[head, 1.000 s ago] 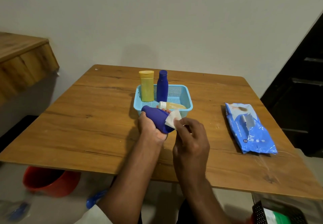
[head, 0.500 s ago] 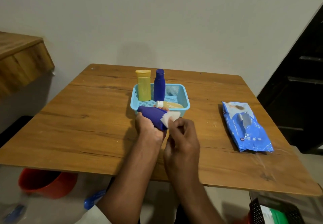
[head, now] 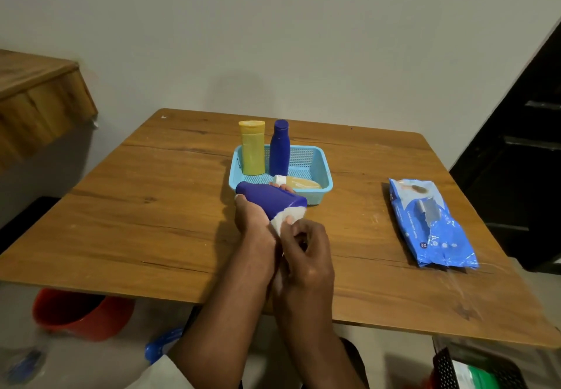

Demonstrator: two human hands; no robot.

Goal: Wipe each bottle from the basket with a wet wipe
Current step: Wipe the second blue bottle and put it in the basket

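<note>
My left hand [head: 253, 218] grips a dark blue bottle [head: 268, 197], held on its side just in front of the light blue basket [head: 324, 173]. My right hand [head: 306, 249] pinches a white wet wipe [head: 287, 218] and presses it against the bottle's lower end. In the basket stand a yellow bottle [head: 252, 148] and a slim blue bottle [head: 279, 148]. A small pale yellow bottle with a white cap [head: 299, 181] lies on the basket floor.
A blue pack of wet wipes [head: 431, 224] lies on the wooden table [head: 151, 206] to the right. A red bucket [head: 79, 312] sits on the floor under the table's left edge. A dark mesh bin [head: 473, 370] is at the bottom right.
My right hand with the wipe has slid down and left along the bottle toward my left wrist. The bottle stays in my left hand.
</note>
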